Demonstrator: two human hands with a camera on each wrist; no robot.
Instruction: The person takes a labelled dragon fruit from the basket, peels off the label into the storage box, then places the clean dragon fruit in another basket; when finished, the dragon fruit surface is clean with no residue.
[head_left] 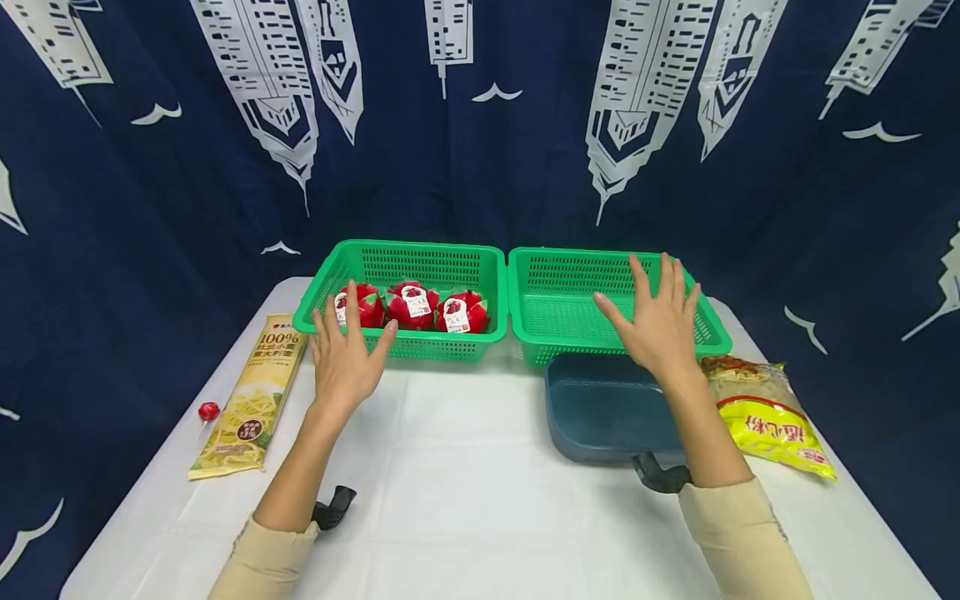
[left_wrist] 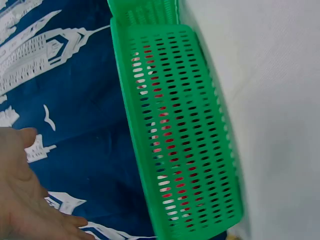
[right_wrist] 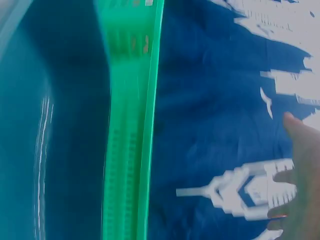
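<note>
My left hand [head_left: 347, 367], fingers spread, is raised in front of the left green basket [head_left: 405, 343], overlapping its near left corner in the head view. Three red fruit-like items [head_left: 411, 305] with white tags lie inside that basket. The right hand [head_left: 660, 329] also has its fingers spread and holds nothing; it overlaps the right green basket [head_left: 570, 312] in the head view. Below this hand, a dark blue tray [head_left: 600, 417] stands against the basket's near side. In the left wrist view the left hand [left_wrist: 35, 195] appears beside the perforated basket wall [left_wrist: 185, 125].
On the left lie a yellow pasta packet [head_left: 251, 396] and a red-wrapped lollipop [head_left: 208, 411]. A yellow and clear noodle bag [head_left: 772, 417] lies right of the tray. White cloth covers the table [head_left: 450, 500]; a dark blue printed curtain [head_left: 465, 167] hangs behind.
</note>
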